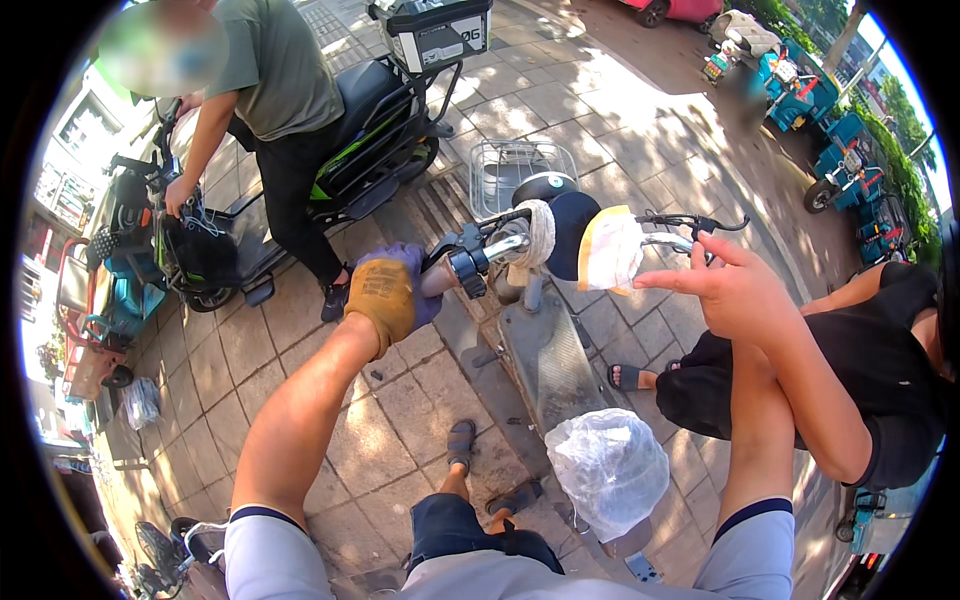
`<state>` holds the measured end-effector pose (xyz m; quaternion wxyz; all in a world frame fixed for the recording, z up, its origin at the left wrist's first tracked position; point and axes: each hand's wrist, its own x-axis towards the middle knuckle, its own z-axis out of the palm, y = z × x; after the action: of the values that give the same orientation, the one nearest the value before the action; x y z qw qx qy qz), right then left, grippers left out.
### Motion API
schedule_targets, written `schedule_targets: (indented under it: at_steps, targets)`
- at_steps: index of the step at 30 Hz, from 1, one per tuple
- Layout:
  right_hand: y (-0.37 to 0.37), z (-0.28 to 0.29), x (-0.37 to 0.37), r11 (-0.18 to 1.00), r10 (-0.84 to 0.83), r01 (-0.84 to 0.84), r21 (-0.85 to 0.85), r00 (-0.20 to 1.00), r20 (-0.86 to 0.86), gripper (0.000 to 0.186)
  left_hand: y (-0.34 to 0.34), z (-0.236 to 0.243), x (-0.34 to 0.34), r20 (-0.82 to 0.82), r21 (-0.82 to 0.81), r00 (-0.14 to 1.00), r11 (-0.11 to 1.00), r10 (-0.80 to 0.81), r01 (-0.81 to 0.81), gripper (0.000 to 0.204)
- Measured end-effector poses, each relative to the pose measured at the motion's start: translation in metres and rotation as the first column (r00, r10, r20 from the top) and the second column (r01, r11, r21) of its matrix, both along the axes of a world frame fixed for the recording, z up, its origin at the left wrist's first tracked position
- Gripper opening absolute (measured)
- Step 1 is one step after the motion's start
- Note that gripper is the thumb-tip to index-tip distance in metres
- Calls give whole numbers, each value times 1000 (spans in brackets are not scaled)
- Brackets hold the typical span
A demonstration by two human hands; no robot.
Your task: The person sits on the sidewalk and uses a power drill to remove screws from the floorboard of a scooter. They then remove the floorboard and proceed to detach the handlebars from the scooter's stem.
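My left hand, in a tan and purple work glove, is closed around the left handlebar grip of a scooter. Beside it is a black switch and brake lever cluster. My right forearm reaches up toward the right side of the handlebar; another person's hand covers my right hand, so its fingers are hidden. That person's outstretched finger touches a white sheet with an orange edge by the round black part at the handlebar's middle. Pale cord wraps the stem.
A clear plastic bag sits at the rear of the scooter's deck. In front is a wire basket. A person in black is close on the right. At left, another person straddles a black-green electric scooter. Blue three-wheelers line the roadside.
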<state>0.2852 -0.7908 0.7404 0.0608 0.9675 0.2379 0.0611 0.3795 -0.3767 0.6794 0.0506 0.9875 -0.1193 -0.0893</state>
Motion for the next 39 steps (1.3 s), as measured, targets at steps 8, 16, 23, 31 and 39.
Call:
schedule_targets:
  at_steps: [8,16,23,31,39]
  targets:
    - [-91,-128,66,346,-938,930,-121,344,-43,73,2,-26,3,550,-97,817,959,-172,267,70]
    - [-36,-231,-85,482,-804,522,704,583,118,84,-1,-39,4,408,-79,898,973,-166,216,78]
    - [78,-376,-410,-149,-914,827,542,94,-394,80,13,-48,9,500,-60,822,936,-273,347,46]
    - [131,-415,-509,-608,-683,714,348,-248,-687,82,6,-51,11,227,-101,964,981,-140,166,31]
    - [116,-389,-460,-746,-475,579,330,-115,-873,94,13,-57,3,140,-194,981,968,-133,159,33]
